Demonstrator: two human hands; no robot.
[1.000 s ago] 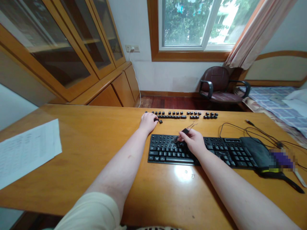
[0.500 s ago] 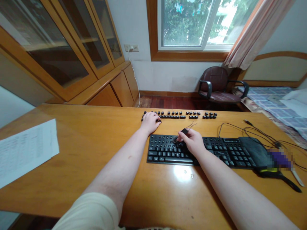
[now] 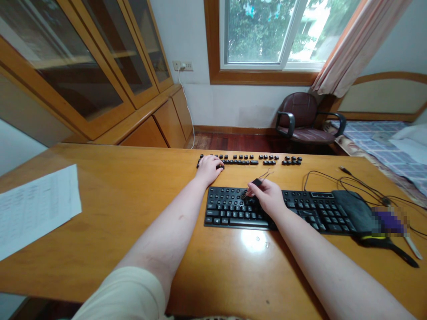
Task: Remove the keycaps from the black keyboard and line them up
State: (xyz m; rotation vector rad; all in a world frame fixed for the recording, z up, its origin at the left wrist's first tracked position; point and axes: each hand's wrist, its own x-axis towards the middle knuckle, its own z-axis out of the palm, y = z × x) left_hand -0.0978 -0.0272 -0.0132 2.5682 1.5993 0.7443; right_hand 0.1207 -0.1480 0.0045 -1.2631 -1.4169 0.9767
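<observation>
A black keyboard point(image 3: 240, 221) lies on the desk with its upper rows stripped of keycaps, bare switches showing. My right hand point(image 3: 268, 195) is above its middle, closed on a wire keycap puller point(image 3: 256, 182) with a black grip. The puller's lower wire ends reach down to the keys; whether they hook a cap is hard to see. Beyond the keyboard's left end, my left hand point(image 3: 209, 169) rests at the rows of loose keycaps point(image 3: 254, 162), thumb and fingers closed around a dark keycap point(image 3: 220, 167). Part of the rows is hidden behind that hand.
Right of the keyboard are a coiled cable point(image 3: 363, 189), a black-handled brush point(image 3: 400, 253) and a blurred purple item point(image 3: 390, 221). Printed sheets point(image 3: 40, 209) lie at the desk's left. Past the far edge stands a chair point(image 3: 300, 115).
The left fingers have shifted very slightly around the keycap. My right hand and the puller stay practically in place.
</observation>
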